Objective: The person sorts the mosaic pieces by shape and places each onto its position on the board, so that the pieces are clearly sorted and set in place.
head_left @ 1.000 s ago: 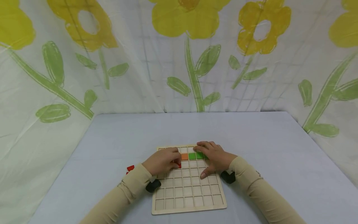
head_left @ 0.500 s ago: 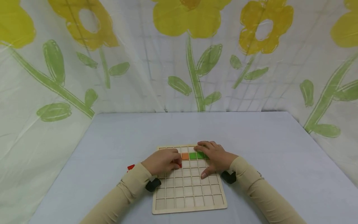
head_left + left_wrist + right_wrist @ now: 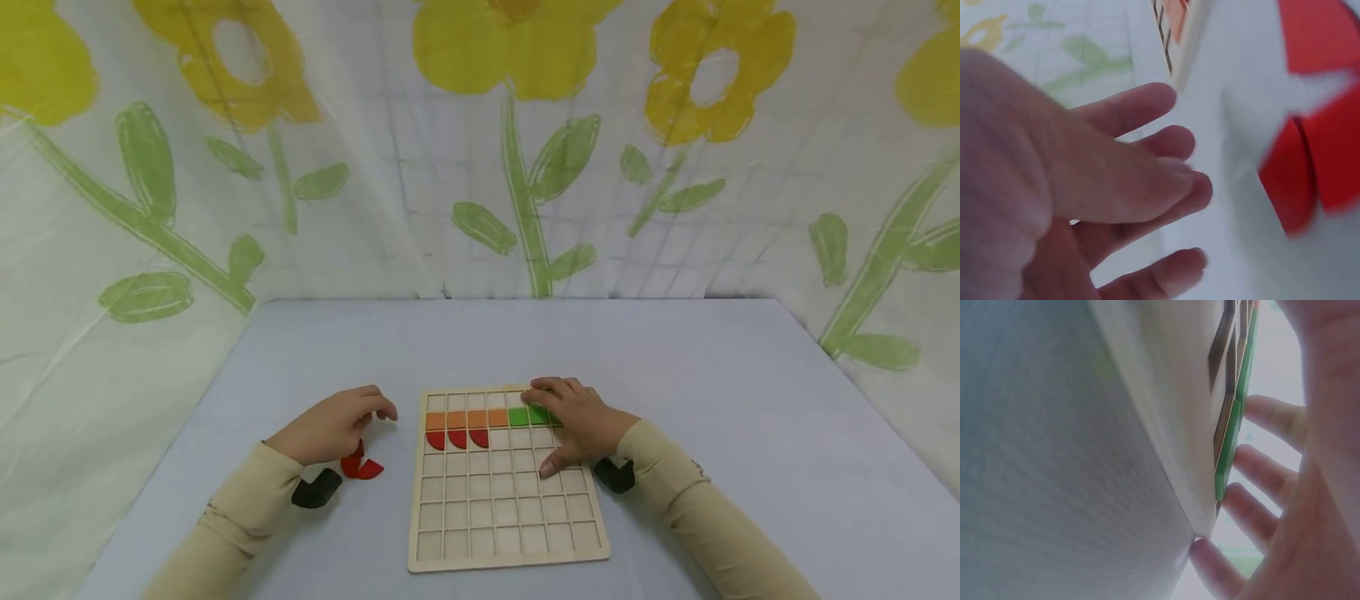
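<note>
My left hand [image 3: 337, 423] is over the table to the left of the wooden grid board [image 3: 507, 542]. Its fingers hang loosely bent with nothing between them. Loose red quarter-round pieces [image 3: 366, 470] lie close by that hand, partly hidden under it. The left wrist view has those red pieces [image 3: 1335, 150] just beyond the fingertips, apart from them. On the board, three red quarter-round pieces [image 3: 457, 439] sit in a row of cells, below orange squares [image 3: 457, 420] and green squares [image 3: 517, 417]. My right hand [image 3: 581, 421] rests spread on the board's right side, its fingers touching near the green pieces.
A pale tabletop [image 3: 675, 358] surrounds the board. Behind it hangs a white curtain [image 3: 360, 208] printed with yellow flowers. A black device [image 3: 317, 489] is strapped at the left wrist, and another black device [image 3: 615, 475] at the right wrist.
My left hand has let go of the red piece on the board and moved left to the loose red pieces, uncovering the orange squares and red pieces. The right hand has stayed in place.
</note>
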Action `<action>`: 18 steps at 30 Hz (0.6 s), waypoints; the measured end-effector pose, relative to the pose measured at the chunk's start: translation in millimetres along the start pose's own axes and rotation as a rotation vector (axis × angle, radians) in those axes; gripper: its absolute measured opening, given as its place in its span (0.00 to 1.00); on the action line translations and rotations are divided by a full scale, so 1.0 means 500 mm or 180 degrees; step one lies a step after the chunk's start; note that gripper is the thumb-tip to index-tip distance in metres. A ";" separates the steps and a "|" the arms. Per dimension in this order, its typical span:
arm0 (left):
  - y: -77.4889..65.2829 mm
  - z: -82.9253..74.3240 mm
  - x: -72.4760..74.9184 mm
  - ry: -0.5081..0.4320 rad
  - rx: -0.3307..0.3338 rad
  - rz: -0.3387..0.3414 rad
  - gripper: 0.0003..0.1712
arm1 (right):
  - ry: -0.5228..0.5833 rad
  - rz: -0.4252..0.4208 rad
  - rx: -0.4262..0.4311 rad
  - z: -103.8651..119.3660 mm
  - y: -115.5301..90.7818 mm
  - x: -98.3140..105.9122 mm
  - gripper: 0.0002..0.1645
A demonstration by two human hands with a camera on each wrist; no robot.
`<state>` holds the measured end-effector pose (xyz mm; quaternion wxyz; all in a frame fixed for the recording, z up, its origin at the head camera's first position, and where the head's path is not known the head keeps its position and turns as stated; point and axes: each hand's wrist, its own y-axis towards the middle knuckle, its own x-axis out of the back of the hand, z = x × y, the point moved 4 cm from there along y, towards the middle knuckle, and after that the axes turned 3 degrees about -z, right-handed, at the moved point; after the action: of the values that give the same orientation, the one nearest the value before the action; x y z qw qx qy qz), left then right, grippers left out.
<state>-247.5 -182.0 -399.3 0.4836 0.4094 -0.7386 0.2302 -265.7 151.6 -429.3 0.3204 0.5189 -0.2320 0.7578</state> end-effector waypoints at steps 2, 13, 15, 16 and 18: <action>-0.021 0.020 0.005 0.0016 0.0052 0.0077 0.22 | 0.0017 -0.0010 -0.0003 0.000 0.001 0.001 0.63; -0.060 0.038 0.005 0.0068 -0.0097 0.0124 0.16 | 0.0096 0.0019 -0.0035 -0.001 -0.002 0.002 0.64; -0.057 0.036 0.004 0.0007 -0.0040 0.0107 0.14 | 0.0095 0.0029 -0.0054 -0.002 -0.002 0.001 0.64; -0.055 0.035 0.003 -0.0021 -0.0023 0.0109 0.14 | 0.0093 0.0032 -0.0058 -0.002 -0.001 0.001 0.64; -0.053 0.031 0.003 -0.0067 0.0028 0.0131 0.13 | 0.0093 0.0027 -0.0049 0.000 -0.001 0.001 0.64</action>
<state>-233.9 -208.8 -406.2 0.4691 0.3986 -0.7509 0.2391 -265.4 152.0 -428.9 0.3245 0.5044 -0.2353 0.7648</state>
